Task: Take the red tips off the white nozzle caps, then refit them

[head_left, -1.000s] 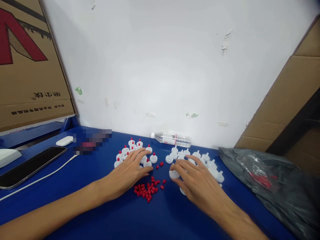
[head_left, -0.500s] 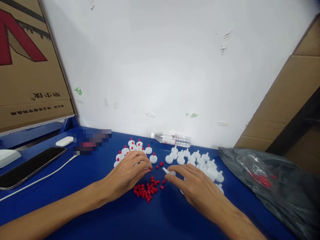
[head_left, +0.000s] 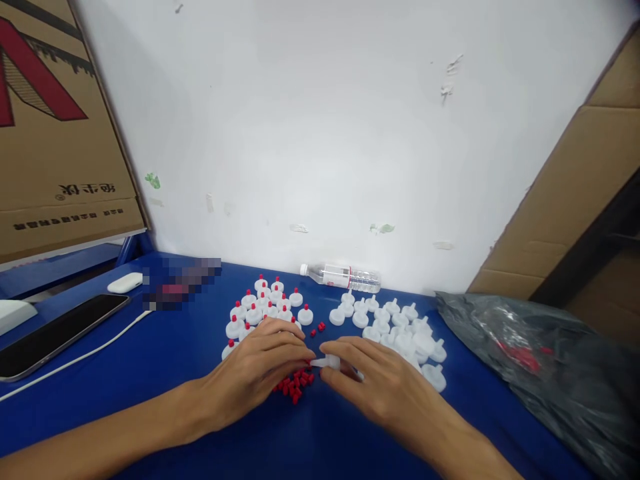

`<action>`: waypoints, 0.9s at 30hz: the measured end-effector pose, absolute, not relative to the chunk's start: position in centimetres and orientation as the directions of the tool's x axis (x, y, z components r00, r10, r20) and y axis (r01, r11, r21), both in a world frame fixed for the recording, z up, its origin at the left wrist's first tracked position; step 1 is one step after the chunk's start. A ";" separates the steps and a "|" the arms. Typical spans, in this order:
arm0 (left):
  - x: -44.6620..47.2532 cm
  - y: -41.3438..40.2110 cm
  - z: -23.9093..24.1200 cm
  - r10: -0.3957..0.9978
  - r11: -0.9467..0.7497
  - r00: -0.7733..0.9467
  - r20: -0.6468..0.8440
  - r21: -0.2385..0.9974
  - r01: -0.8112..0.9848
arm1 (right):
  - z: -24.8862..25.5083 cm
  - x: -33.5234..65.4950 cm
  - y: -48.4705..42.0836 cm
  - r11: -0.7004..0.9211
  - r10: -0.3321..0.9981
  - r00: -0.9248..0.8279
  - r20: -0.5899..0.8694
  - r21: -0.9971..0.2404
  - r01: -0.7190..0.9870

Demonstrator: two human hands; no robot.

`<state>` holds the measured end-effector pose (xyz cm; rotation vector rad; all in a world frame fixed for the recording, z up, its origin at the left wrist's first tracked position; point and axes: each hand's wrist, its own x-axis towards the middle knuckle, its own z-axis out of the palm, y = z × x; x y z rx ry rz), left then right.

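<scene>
My right hand [head_left: 383,373] grips a white nozzle cap [head_left: 330,361] on its side, with the thin spout pointing left. My left hand [head_left: 265,357] is closed at the fingertips on a small red cap, mostly hidden, right at the spout's tip. Below the left fingers lies a pile of loose red caps [head_left: 299,381], partly covered by that hand. Beyond the left hand stand several white nozzle caps with red tips [head_left: 254,313]. To the right, near and partly behind my right hand, bare white nozzle caps [head_left: 400,320] are clustered.
A clear plastic bottle [head_left: 340,277] lies along the wall. On the right spreads a grey plastic bag [head_left: 540,400] with a clear bag of red pieces. A phone [head_left: 60,337], a white cable [head_left: 100,348] and a white case [head_left: 125,283] are at the left on the blue table [head_left: 165,360].
Both hands have come closer together and a little nearer to me. The white nozzle cap has turned so its spout now meets the left fingertips.
</scene>
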<state>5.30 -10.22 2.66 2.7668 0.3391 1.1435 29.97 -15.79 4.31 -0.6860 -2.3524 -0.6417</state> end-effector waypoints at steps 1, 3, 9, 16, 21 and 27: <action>5.3 -10.3 2.6 0.252 -0.967 0.691 0.678 0.208 0.149 | 4.4 29.9 -15.9 0.745 0.304 -0.681 0.667 0.279 0.606; 5.4 -10.3 2.6 0.263 -0.963 0.686 0.679 0.228 0.143 | 4.5 29.8 -16.0 0.734 0.289 -0.669 0.684 0.290 0.614; 5.4 -10.0 2.5 0.285 -0.958 0.688 0.668 0.211 0.193 | 4.6 29.6 -16.3 0.731 0.295 -0.692 0.659 0.311 0.607; 5.3 -10.3 2.7 0.278 -0.960 0.749 0.602 0.155 0.231 | 3.9 29.2 -16.3 0.740 0.272 -0.701 0.660 0.322 0.590; 5.6 -10.8 2.7 0.295 -0.955 0.736 0.609 0.186 0.229 | 3.6 29.0 -16.5 0.725 0.256 -0.694 0.672 0.342 0.598; 5.7 -11.0 2.6 0.322 -0.946 0.731 0.601 0.234 0.224 | 3.1 28.9 -16.5 0.723 0.249 -0.684 0.686 0.338 0.602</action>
